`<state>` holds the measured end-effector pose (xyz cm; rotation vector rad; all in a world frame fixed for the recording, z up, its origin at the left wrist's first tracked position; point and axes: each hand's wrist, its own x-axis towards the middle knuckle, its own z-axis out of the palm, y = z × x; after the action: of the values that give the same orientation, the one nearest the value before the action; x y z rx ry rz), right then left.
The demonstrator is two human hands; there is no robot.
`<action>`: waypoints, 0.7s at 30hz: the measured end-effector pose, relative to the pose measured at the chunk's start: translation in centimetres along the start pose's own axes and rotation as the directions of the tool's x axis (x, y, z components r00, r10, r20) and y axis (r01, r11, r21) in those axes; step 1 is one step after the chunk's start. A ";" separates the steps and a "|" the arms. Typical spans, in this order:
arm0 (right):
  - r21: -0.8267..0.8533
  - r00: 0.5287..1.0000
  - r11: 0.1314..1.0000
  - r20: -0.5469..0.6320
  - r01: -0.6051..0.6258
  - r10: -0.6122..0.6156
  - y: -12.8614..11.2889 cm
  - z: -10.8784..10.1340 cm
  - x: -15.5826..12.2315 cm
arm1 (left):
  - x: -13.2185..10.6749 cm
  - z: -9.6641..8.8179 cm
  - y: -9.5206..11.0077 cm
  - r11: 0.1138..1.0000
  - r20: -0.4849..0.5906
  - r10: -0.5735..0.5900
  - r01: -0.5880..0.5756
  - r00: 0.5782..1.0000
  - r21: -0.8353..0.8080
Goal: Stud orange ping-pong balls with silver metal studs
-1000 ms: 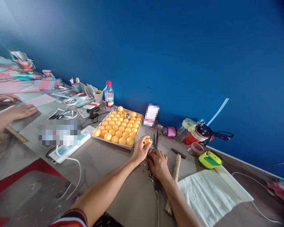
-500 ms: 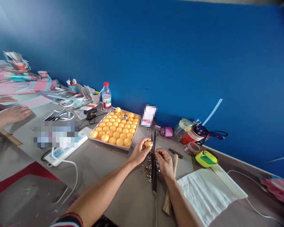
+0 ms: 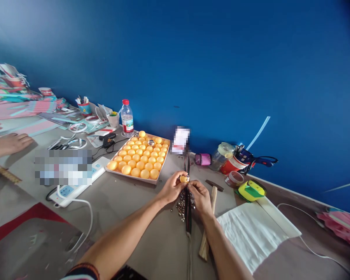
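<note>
My left hand (image 3: 174, 187) is closed round an orange ball (image 3: 182, 179) that looks like a table-tennis ball, with shiny silvery bits on its surface. My right hand (image 3: 200, 196) is pinched, its fingertips against the ball's right side; anything between them is too small to make out. Below both hands lies a scatter of small shiny beads (image 3: 180, 205). A dark strap (image 3: 188, 214) hangs down in front of them. Left of my hands stands a shallow white tray (image 3: 131, 175) with several orange balls, one silvery ball (image 3: 151, 143) among them.
A power strip (image 3: 98, 171) and cable lie left; a bottle (image 3: 127, 118) stands behind the tray. At right are a wooden stick (image 3: 204, 245), a white cloth (image 3: 251, 233), a yellow-green tape dispenser (image 3: 251, 190) and a jar (image 3: 223, 155). Another person's hand (image 3: 14, 143) rests far left.
My right hand has moved left and up, from apart to touching the ball. My left hand keeps hold of it. The whole view has shifted slightly.
</note>
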<state>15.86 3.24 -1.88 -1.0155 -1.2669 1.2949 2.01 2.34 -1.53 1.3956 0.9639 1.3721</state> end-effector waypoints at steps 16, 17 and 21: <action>0.138 0.997 0.988 -0.023 -0.072 0.076 -0.2 0.7 -0.3 | -0.2 0.0 0.5 0.997 -0.016 0.035 -0.034 0.999 0.071; 0.159 0.996 0.984 -0.019 -0.082 0.086 -0.3 0.9 -0.3 | -0.2 0.1 0.5 0.996 -0.020 0.035 -0.034 0.999 0.078; 0.210 0.993 0.971 0.009 -0.116 0.117 -0.7 1.1 -0.4 | -0.3 0.2 0.5 0.993 -0.033 0.051 -0.047 0.998 0.110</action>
<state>14.88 2.65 -1.07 -0.9517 -1.0544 1.4825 2.17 1.89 -1.17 1.4894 1.0479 1.4025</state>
